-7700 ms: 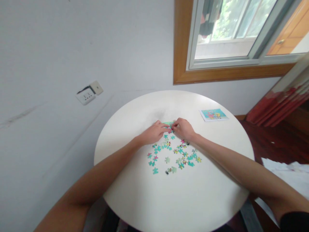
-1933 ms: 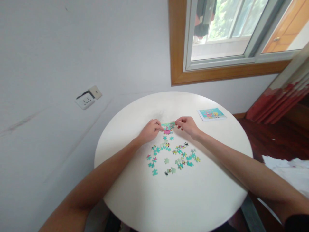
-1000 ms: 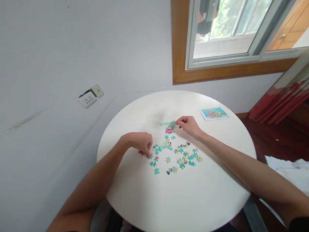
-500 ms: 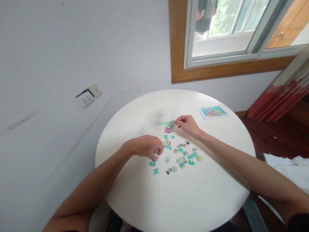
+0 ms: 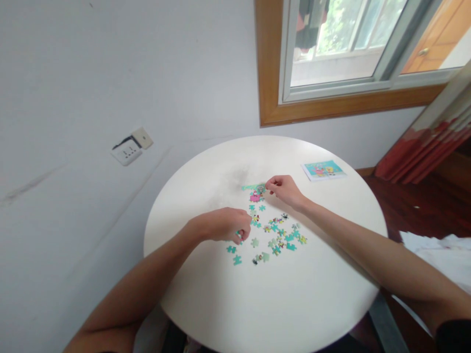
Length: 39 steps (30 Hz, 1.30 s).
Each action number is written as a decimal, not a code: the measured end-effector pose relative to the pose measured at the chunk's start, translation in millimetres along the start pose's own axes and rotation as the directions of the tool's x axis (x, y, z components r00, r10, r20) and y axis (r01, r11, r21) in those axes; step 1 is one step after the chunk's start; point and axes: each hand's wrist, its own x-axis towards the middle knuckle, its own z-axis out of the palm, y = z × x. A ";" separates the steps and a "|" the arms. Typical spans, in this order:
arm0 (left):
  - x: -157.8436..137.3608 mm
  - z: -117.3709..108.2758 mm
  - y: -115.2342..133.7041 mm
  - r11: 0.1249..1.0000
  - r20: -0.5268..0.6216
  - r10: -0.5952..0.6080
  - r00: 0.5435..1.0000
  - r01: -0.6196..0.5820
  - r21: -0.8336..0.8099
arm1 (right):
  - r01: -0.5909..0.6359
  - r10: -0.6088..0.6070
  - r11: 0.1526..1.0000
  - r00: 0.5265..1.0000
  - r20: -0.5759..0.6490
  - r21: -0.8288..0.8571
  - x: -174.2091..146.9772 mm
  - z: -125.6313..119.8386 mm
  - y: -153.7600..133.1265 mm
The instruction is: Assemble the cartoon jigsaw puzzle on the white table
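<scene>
- Curled thumb and fingers of the left hand (image 5: 228, 224) bend down over loose pieces on the left; whether they pinch one cannot be told, since the hand covers most of that spot.
- Thumb and fingertips of the right hand (image 5: 285, 191) are drawn together at the right edge of the joined puzzle section (image 5: 254, 197); whether they grip a piece cannot be told.
- That section lies flat toward the far side, between the hands: a green strip along its far edge, a pink patch nearer.
- Just on its near side sit two small teal pieces (image 5: 262, 208), side by side and apart.
- Right of the left hand, a pale green piece (image 5: 254, 242) lies alone.
- Near the left hand, on its near side, are a small teal group (image 5: 231, 249) and, nearer, a single teal piece (image 5: 237, 260).
- Farther right spreads a loose cluster (image 5: 282, 235) of teal, yellow and pale pieces, some touching or overlapping.
- On the near side, a short row (image 5: 260, 258) holds dark and pale green pieces.
- Everything rests on a round white table (image 5: 206, 304).
- At its far right lies a picture card (image 5: 324, 170), well apart from the pieces.
- Beyond, a wall socket (image 5: 127, 152) is left, a wood-framed window (image 5: 270, 73) far right, and a red and cream curtain (image 5: 408, 152) right of that.
</scene>
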 end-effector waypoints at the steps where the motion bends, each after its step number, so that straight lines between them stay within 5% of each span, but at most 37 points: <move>1: 1.5 -0.1 1.1 1.000 -0.011 0.027 1.000 -0.027 -0.011 | -0.001 0.001 1.000 1.000 0.000 -0.003 0.0 0.0 0.0; 6: 6.6 -4.4 3.7 0.988 -0.038 0.096 0.995 -0.100 -0.114 | -0.014 0.014 1.000 1.000 0.000 -0.011 -0.7 -2.0 -3.4; 29: 9.4 3.5 -1.2 0.996 -0.073 -0.083 0.994 0.086 0.038 | -0.001 0.001 1.000 1.000 -0.011 -0.003 -1.8 -5.2 -9.0; 39: 6.5 0.5 1.1 0.994 -0.037 0.089 0.995 -0.091 -0.057 | 0.016 -0.016 1.000 1.000 -0.012 -0.001 -0.3 -5.0 -5.9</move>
